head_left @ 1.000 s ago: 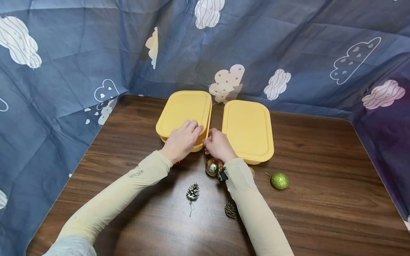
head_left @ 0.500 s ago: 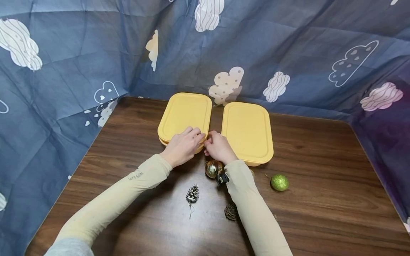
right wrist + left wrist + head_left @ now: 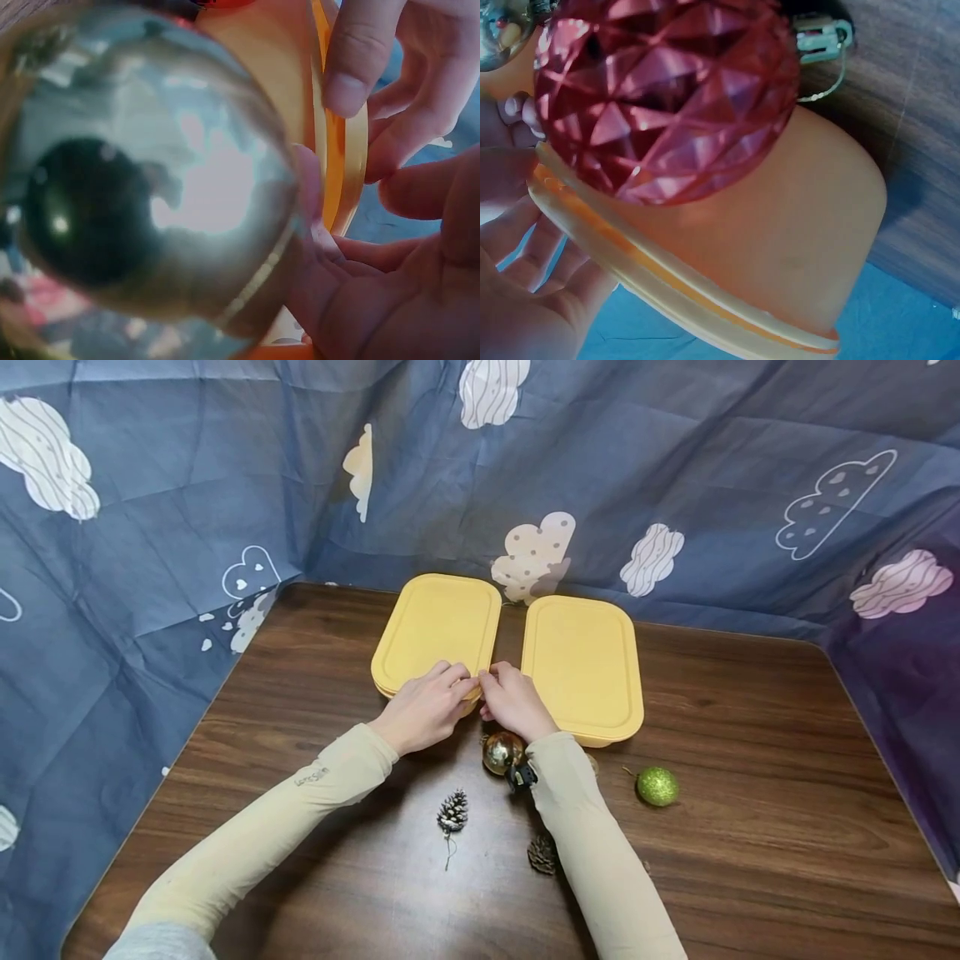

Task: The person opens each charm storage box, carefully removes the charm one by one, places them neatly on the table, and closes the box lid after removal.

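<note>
A yellow lid [image 3: 438,627] sits over a yellow storage box [image 3: 802,217] at the back left, with an orange line showing between lid and rim. My left hand [image 3: 423,703] grips the lid's near right corner, its thumb at the box's rim and its fingers over the lid. At the same corner, my right hand [image 3: 517,700] pinches the box's edge, fingertips close beside the left hand's. A faceted red ornament [image 3: 664,97] lies by the box's near side, hidden in the head view. A shiny gold ball ornament [image 3: 502,753] lies just below my right hand.
To the right stands a second lidded yellow box [image 3: 581,664]. A frosted pine cone [image 3: 452,812], a brown pine cone [image 3: 541,854] and a glittery green ball [image 3: 657,787] lie on the wooden table [image 3: 750,760]. Cloud-printed blue cloth [image 3: 420,410] hangs behind.
The left box's lid was raised along its right side and has come down onto the box. My left hand has lowered slightly with it; the right hand stays at the corner.
</note>
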Available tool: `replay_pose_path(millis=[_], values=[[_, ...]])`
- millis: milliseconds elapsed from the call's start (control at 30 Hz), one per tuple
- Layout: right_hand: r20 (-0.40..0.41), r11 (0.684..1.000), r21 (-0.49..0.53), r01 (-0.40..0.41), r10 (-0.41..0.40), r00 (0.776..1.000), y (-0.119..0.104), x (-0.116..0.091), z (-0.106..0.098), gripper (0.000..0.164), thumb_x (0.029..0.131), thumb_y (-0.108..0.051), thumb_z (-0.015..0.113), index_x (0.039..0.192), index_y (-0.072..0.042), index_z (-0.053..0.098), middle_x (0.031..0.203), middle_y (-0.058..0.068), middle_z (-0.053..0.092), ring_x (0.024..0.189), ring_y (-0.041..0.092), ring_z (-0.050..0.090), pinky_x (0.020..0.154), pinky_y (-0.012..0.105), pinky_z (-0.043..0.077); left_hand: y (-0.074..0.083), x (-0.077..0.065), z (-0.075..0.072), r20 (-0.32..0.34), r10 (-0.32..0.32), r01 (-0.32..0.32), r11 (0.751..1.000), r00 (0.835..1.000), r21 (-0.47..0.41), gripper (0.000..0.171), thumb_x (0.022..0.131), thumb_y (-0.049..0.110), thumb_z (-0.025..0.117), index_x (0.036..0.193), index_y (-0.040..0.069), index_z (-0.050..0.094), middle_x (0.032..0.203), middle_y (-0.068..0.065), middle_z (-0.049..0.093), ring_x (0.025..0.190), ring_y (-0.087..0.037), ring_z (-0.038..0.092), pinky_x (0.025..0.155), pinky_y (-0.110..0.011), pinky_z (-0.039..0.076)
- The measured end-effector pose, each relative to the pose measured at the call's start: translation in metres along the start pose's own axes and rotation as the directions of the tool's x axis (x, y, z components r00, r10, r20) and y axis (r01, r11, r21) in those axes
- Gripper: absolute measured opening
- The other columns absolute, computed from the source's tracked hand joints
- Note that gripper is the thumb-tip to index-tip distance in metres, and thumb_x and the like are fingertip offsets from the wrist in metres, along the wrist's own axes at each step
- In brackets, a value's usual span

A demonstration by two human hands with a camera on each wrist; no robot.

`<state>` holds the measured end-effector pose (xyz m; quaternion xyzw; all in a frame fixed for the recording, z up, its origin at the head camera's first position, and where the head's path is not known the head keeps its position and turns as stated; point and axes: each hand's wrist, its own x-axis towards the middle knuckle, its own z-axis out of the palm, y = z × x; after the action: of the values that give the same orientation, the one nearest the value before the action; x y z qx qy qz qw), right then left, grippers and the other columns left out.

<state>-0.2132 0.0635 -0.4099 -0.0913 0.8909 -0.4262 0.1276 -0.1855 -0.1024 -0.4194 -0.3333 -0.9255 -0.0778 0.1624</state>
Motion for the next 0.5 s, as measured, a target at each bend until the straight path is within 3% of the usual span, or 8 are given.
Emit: replay_pose_path(millis=[133, 333, 433, 500], values=[[-0.003, 0.999, -0.035, 0.018, -0.018, 1.000, 0.000, 0.000, 0.001, 0.040, 0.102, -0.027, 0.040, 0.125, 0.004, 0.051, 0.086, 0.018, 0.070, 0.069, 0.027, 0.070, 0.060, 0.026, 0.054, 0.000, -0.003, 0.002, -0.025, 0.010, -0.010, 1.000, 1.000, -0.014, 0.020, 0.090, 0.015, 0.063, 0.109, 0.011, 0.065, 0.098, -0.001, 0.056, 0.092, -0.019, 0.052, 0.064, -0.029, 0.052], [-0.015, 0.994, -0.104, 0.029, -0.031, 0.999, 0.001, 0.001, 0.002, 0.035, 0.100, -0.021, 0.045, 0.123, 0.005, 0.052, 0.083, 0.014, 0.070, 0.062, 0.019, 0.068, 0.062, 0.027, 0.053, -0.002, -0.006, 0.006, -0.038, 0.033, -0.035, 0.998, 0.999, -0.056, 0.017, 0.090, 0.015, 0.065, 0.106, 0.010, 0.067, 0.097, -0.001, 0.058, 0.090, -0.019, 0.054, 0.072, -0.028, 0.052], [-0.019, 0.991, -0.127, 0.033, -0.035, 0.999, 0.002, 0.001, 0.003, 0.036, 0.099, -0.020, 0.045, 0.125, 0.005, 0.051, 0.083, 0.013, 0.070, 0.060, 0.014, 0.066, 0.065, 0.028, 0.053, -0.008, -0.007, 0.003, -0.034, -0.008, 0.004, 0.995, 0.999, -0.100, 0.018, 0.092, 0.018, 0.062, 0.106, 0.008, 0.068, 0.100, -0.003, 0.060, 0.092, -0.019, 0.055, 0.075, -0.029, 0.053], [-0.016, 0.991, -0.129, 0.029, -0.031, 0.999, 0.002, 0.001, 0.004, 0.040, 0.100, -0.021, 0.045, 0.130, 0.006, 0.046, 0.086, 0.013, 0.071, 0.060, 0.013, 0.066, 0.069, 0.030, 0.054, -0.016, -0.009, -0.002, -0.044, -0.086, 0.080, 0.989, 0.995, -0.125, 0.022, 0.093, 0.018, 0.059, 0.107, 0.005, 0.068, 0.103, -0.007, 0.061, 0.095, -0.022, 0.057, 0.079, -0.032, 0.054]])
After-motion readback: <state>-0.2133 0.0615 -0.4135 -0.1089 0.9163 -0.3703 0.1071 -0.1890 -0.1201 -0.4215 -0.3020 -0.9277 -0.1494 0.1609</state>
